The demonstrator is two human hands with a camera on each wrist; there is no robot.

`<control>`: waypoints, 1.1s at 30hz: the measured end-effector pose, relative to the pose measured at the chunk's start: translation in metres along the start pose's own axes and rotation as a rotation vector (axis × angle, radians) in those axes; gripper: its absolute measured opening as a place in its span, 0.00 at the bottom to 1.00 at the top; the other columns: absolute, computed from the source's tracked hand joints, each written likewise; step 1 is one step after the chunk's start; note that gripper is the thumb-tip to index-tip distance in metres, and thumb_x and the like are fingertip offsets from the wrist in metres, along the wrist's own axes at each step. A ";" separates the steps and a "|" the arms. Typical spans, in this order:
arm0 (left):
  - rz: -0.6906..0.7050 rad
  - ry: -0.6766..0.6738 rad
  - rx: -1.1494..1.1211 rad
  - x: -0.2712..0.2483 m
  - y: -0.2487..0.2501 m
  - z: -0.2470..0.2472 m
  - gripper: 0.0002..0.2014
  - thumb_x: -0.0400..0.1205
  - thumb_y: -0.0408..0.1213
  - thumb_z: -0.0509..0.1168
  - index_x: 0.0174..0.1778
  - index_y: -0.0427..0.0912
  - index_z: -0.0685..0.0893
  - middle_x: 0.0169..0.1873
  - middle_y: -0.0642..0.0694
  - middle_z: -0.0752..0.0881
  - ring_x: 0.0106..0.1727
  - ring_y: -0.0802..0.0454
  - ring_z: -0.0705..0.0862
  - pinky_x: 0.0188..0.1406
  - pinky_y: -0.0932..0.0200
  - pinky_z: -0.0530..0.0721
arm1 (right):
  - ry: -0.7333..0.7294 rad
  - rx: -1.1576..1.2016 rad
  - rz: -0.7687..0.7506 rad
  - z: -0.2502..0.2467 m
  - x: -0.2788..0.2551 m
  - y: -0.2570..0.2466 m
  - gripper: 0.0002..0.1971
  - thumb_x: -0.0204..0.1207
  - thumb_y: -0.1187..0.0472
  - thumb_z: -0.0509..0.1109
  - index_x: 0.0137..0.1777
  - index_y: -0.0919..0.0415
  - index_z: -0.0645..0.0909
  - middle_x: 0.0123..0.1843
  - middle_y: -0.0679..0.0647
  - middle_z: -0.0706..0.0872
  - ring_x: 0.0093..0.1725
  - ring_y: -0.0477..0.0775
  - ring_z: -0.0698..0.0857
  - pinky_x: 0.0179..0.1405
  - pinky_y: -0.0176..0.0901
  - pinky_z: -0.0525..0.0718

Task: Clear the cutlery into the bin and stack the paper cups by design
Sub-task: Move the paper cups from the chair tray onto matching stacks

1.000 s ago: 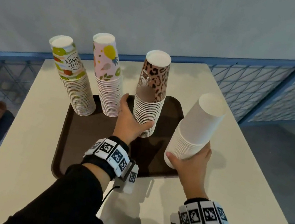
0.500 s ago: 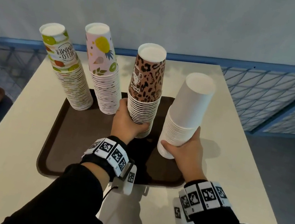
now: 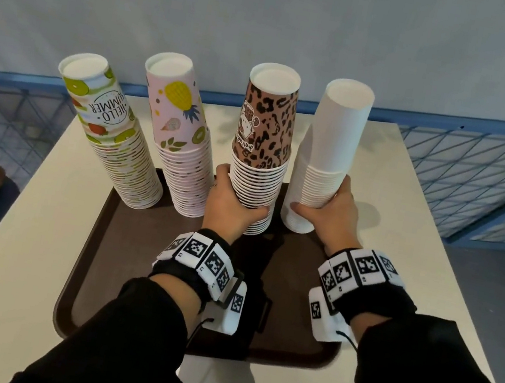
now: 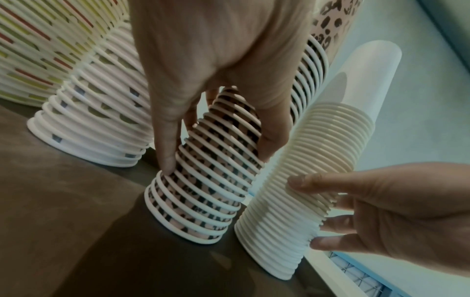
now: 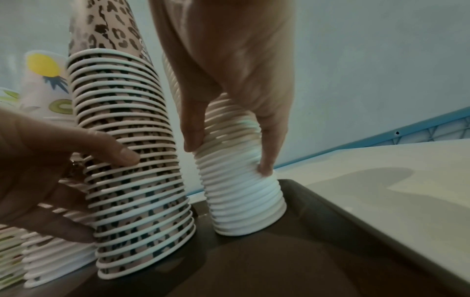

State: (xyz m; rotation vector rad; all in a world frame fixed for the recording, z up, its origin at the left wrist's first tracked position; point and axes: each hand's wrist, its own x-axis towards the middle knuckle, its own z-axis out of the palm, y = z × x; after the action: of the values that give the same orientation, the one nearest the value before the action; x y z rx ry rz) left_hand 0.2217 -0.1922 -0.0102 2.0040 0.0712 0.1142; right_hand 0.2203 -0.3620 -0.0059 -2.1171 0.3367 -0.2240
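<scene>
Four inverted cup stacks in row on far half of brown tray (image 3: 116, 268), 9 to 3 o'clock: summer-print stack (image 3: 117, 147), pineapple stack (image 3: 183, 152), leopard stack (image 3: 260, 155), plain white stack (image 3: 323, 166).

Left hand (image 3: 232, 204) wrapped round lower leopard stack.

Right hand (image 3: 332, 212) wrapped round lower white stack; stack base on tray near its right rim.

Tray on cream table (image 3: 31, 253).

Both arms reach forward in black sleeves, each wrist wearing a band of black-and-white markers. The left hand (image 3: 231, 202) curls thumb and fingers (image 4: 166, 152) round the leopard stack (image 3: 255, 188). The right hand (image 3: 329, 214) wraps the white stack (image 3: 320, 183) low down, thumb in front, fingers (image 5: 265, 160) behind.
</scene>
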 end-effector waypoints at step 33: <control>-0.148 0.343 0.002 -0.016 -0.022 -0.045 0.40 0.75 0.30 0.70 0.76 0.29 0.53 0.77 0.30 0.57 0.79 0.38 0.56 0.73 0.63 0.55 | -0.130 0.111 -0.073 0.033 -0.056 -0.030 0.30 0.71 0.57 0.74 0.70 0.55 0.64 0.68 0.54 0.75 0.57 0.48 0.82 0.58 0.42 0.81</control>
State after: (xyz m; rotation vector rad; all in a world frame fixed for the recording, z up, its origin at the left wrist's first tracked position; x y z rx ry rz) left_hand 0.2009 -0.1442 -0.0117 1.9553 0.4376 0.3622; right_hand 0.1818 -0.3021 0.0001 -2.0244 0.1673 -0.1433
